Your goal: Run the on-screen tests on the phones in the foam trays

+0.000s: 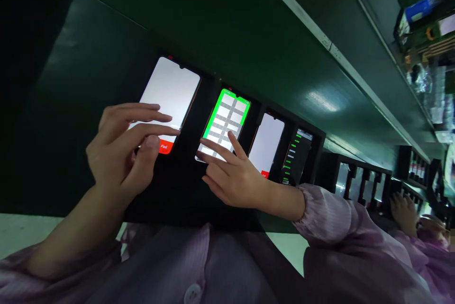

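Observation:
Four-slot wording aside, a row of smartphones lies screen-up in a black tray (317,145). Over the lower left of the leftmost smartphone (174,88), with its white screen and red "Fail" box, is my left hand (122,152). Its fingers are stretched out and hold nothing; whether they touch the glass I cannot tell. My right hand (240,178) has its fingers spread over the lower part of the second smartphone (231,107), whose screen shows a green border and a grey-and-white grid. It is empty too; contact is unclear.
Right of my right hand lie a white-screened smartphone (268,138) with a red box and a dark-screened smartphone (297,155) with green lines. Farther right, another tray (359,162) holds phones, near a co-worker's hand (405,211). A metal-edged shelf (302,5) runs behind.

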### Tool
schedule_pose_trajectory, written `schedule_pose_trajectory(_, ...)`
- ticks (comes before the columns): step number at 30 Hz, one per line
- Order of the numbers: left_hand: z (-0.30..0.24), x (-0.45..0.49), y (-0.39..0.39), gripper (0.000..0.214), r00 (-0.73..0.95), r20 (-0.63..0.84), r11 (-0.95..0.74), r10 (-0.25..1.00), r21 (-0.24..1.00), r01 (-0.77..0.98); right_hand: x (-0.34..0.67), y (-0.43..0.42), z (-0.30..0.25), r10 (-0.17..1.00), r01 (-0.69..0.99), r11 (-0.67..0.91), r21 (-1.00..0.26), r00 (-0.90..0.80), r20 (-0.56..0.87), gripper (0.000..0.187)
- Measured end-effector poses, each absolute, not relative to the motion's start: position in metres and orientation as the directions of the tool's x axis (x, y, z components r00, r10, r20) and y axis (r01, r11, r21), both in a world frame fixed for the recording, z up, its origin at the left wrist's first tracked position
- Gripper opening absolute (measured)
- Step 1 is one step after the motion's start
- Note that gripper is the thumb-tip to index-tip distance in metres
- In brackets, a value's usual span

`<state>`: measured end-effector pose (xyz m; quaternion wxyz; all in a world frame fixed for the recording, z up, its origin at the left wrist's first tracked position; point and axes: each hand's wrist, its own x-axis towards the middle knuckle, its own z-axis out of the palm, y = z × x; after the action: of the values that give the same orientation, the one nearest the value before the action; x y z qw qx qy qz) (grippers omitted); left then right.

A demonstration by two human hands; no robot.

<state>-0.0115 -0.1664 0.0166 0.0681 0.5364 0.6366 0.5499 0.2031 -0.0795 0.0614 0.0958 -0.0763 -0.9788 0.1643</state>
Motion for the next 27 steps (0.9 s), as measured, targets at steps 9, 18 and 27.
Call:
schedule_pose_trajectory(9,0.015,-0.011,-0.168,0.03,-0.445,0.476,-0.145,0.758,0.79,0.596,0.216,-0.088,0.059,0.191,0.137,0.93,-0.342,-0.973,0.13,0.019)
schedule_pose_trajectory(18,0.017,-0.009,-0.165,0.031,-0.475,0.483,-0.146,0.736,0.798,0.585,0.253,-0.09,0.075,0.321,0.272,0.879,-0.393,-0.945,0.066,0.021)
schedule_pose_trajectory(27,0.02,-0.009,-0.166,0.032,-0.483,0.443,-0.113,0.755,0.814,0.57,0.26,-0.088,0.074,0.341,0.298,0.886,-0.355,-0.938,0.062,0.022)
